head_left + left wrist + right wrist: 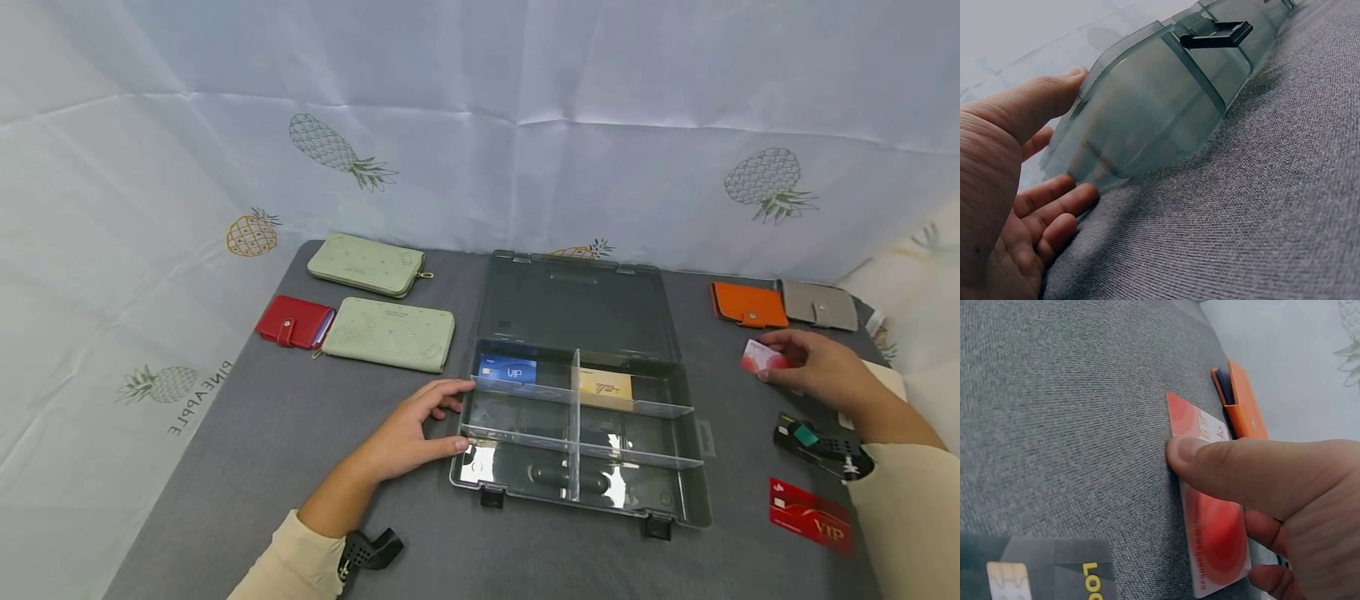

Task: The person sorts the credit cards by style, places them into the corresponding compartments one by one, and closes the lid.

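Observation:
Between thumb and fingers, my right hand (828,375) pinches a red-and-white card (762,357); in the right wrist view the card (1216,544) tilts up from the grey cloth. My left hand (412,429) rests at the left side of a clear grey divided box (697,492), its thumb at the rim and its fingers loosely bent beside the wall (1147,106). The box's lid (577,308) lies folded back. A blue VIP card (507,369) stands in the back left compartment, a gold card (606,384) in the back right one.
A red VIP card (810,517) and a black card (787,433) lie right of the box. Behind my right hand are an orange wallet (750,304) and a grey wallet (817,306). Two green wallets (390,333) and a red wallet (292,321) lie at the left.

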### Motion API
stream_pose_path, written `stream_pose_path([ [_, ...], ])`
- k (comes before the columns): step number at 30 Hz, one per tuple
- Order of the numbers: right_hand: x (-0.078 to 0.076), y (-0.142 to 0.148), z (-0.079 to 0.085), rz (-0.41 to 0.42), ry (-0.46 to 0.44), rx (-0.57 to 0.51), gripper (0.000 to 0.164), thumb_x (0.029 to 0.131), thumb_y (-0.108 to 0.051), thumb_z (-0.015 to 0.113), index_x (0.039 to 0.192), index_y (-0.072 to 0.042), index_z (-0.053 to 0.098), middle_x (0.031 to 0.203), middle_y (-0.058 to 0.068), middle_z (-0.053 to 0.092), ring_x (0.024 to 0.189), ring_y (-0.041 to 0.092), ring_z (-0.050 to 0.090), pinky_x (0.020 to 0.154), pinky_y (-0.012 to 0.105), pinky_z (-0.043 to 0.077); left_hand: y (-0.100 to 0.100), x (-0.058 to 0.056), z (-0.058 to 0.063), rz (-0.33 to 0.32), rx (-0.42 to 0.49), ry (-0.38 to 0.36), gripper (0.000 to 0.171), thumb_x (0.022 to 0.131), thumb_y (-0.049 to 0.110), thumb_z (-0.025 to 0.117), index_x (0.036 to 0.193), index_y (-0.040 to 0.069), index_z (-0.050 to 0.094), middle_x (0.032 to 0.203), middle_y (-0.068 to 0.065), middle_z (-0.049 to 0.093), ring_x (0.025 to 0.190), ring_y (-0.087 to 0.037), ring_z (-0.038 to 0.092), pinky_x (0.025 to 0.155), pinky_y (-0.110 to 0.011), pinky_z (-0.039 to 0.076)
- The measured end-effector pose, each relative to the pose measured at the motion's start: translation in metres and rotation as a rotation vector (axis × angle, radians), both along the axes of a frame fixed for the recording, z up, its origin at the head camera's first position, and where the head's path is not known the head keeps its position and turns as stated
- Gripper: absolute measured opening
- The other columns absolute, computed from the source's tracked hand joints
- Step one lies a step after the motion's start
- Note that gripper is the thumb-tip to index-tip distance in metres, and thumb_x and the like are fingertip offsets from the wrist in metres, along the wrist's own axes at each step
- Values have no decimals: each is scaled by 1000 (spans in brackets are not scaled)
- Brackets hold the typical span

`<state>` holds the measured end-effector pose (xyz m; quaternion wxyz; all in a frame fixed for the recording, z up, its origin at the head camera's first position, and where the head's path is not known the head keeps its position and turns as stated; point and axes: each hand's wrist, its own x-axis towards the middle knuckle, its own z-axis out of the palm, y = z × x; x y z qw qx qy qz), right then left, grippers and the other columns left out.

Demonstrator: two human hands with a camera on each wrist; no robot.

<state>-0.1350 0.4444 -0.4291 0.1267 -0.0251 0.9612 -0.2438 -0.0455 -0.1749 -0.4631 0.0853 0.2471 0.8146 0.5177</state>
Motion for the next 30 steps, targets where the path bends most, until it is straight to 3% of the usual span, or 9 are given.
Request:
stream_pose_path([
  [4, 0, -1, 2, 22, 9, -5, 59, 95, -23, 84, 138, 6, 56, 120, 32, 65, 97, 35, 61, 69, 27, 50, 0, -1, 1, -2, -4, -5, 70, 91, 20, 85, 155, 17, 56, 149, -4, 57, 121, -22, 65, 98, -39, 51],
  [10, 2, -3, 10, 59, 18, -3, 37, 102, -22, 74, 128, 0, 57, 108, 18, 66, 82, 18, 56, 63, 29, 52, 0, -1, 0, -3, -9, -7, 70, 92, 21, 85, 155, 17, 55, 150, -4, 57, 121, -22, 65, 98, -40, 51],
  [16, 5, -8, 23, 88, -51, -57, 26, 109, -19, 65, 127, -2, 60, 106, 12, 64, 85, 15, 57, 66, 28, 56, 1, 0, 2, 2, -12, -22, 70, 92, 21, 85, 155, 18, 55, 150, -4, 56, 122, -22, 64, 99, -40, 51],
  [26, 10, -35, 55, 114, -72, -104, 23, 107, -18, 67, 126, -4, 63, 101, 6, 63, 85, 15, 59, 68, 30, 56, 0, -1, 2, -1, -11, -12, 70, 92, 21, 85, 155, 18, 55, 150, -3, 56, 122, -21, 64, 99, -39, 51],
  [30, 13, -49, 66, 152, -36, -163, 18, 105, -12, 69, 122, -6, 66, 99, 5, 62, 87, 15, 58, 68, 29, 55, 0, 0, 2, -2, -6, -2, 70, 91, 21, 85, 154, 17, 55, 149, -4, 57, 121, -22, 65, 98, -39, 51],
])
